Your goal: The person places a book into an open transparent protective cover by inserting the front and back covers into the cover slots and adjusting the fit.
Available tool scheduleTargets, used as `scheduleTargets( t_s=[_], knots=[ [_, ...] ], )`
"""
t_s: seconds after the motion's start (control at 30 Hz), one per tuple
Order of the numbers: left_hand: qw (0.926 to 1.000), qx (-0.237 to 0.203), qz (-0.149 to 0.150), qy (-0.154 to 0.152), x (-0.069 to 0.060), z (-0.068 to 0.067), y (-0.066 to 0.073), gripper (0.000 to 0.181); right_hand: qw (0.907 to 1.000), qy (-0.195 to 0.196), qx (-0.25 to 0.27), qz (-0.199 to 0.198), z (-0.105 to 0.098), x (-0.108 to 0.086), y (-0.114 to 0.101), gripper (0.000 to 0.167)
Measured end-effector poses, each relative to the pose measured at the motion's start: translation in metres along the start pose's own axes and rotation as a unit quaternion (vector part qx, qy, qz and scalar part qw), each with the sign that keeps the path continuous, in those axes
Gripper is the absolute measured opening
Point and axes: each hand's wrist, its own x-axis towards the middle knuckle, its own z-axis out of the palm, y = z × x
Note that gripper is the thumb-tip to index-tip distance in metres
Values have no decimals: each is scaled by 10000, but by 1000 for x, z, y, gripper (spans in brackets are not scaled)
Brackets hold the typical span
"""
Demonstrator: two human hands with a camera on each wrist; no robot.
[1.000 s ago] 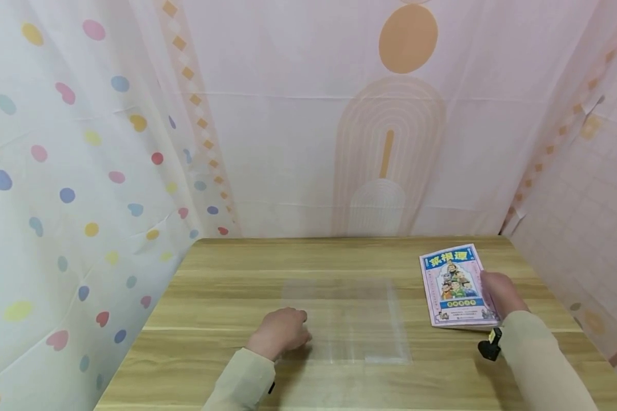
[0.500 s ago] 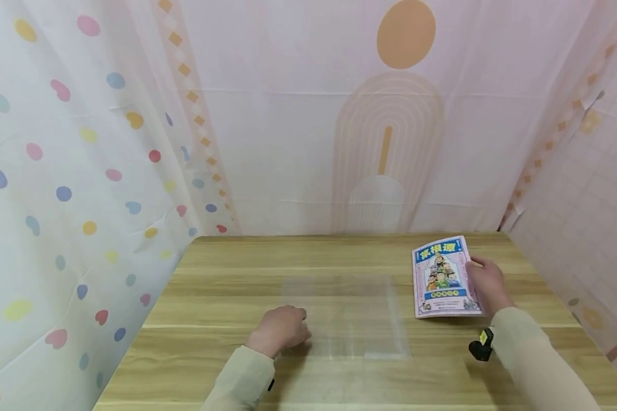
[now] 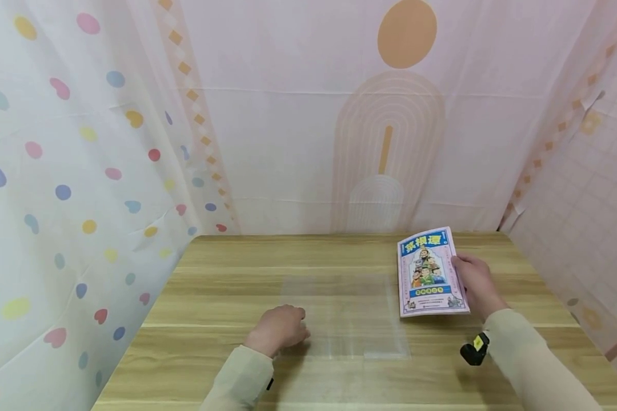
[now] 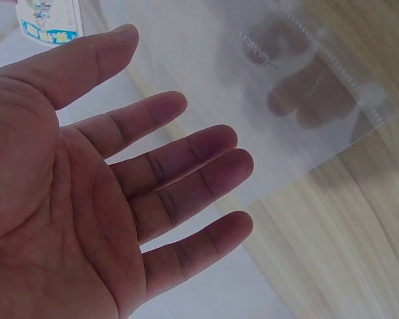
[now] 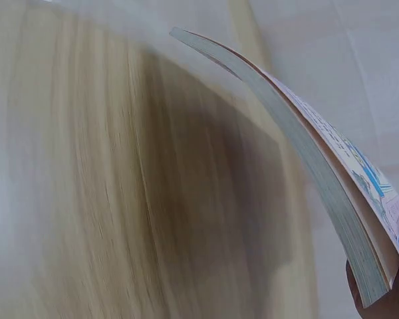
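Observation:
A pink-and-blue paperback book (image 3: 427, 277) with cartoon figures on its cover is held up off the table, tilted, by my right hand (image 3: 477, 283), which grips its right edge. In the right wrist view the book (image 5: 309, 156) bends slightly, its page edges showing. A clear plastic sheet (image 3: 347, 319) lies flat on the table to the left of the book. At the sheet's left side is my left hand (image 3: 283, 328). The left wrist view shows that hand's fingers spread and relaxed with nothing in them, beside the plastic sheet (image 4: 206, 60) with its ribbed edge strip.
The wooden table (image 3: 226, 257) reaches back to a patterned curtain (image 3: 288, 142). Dotted cloth (image 3: 82, 154) hangs at the left and pale checked cloth (image 3: 591, 188) at the right. A small black device (image 3: 475, 349) is worn at the right wrist.
My right hand has lifted the book and carried it left toward the plastic sheet. My left hand has stayed in nearly the same place.

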Motion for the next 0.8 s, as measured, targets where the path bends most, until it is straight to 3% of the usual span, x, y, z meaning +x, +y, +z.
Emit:
scheduleTargets(
  t_s=[0.47,0.8],
  knots=[
    [9999,70,66,42,-1,1,0,17,9984,-493,125,-250,49,-22,0,53],
    [9998,147,143,9,0,5,-1,20,9977,-544,117,-376,85,-35,14,46]
  ],
)
